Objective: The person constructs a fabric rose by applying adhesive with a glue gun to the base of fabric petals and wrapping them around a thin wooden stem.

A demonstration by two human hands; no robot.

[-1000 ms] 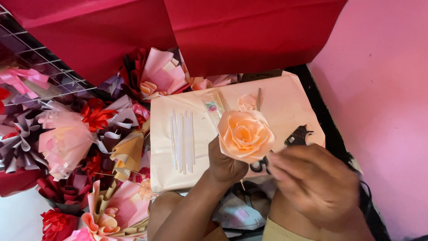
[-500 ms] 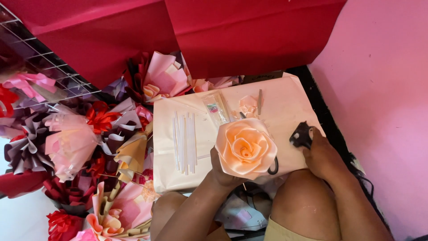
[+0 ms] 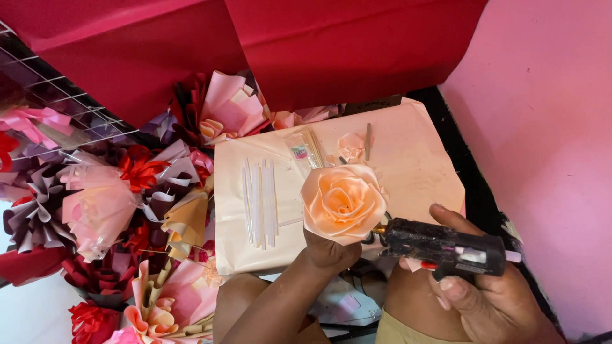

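Two hands busy over the worktop (image 3: 421, 159), left hand (image 3: 328, 251) gripping a peach ribbon rose (image 3: 343, 200) from below, right hand (image 3: 475, 290) clasping a black glue gun (image 3: 443, 245), nozzle just beside the rose, white glue sticks (image 3: 259, 204) near the worktop's left edge

Left hand (image 3: 328, 250) fingers hidden behind rose (image 3: 343, 202) (stem unseen), bouquets (image 3: 95, 210) cropped left

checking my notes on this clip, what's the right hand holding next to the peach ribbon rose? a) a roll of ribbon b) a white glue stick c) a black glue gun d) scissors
c: the right hand has its grip around a black glue gun, nozzle pointing at the peach ribbon rose that the left hand holds up from below.
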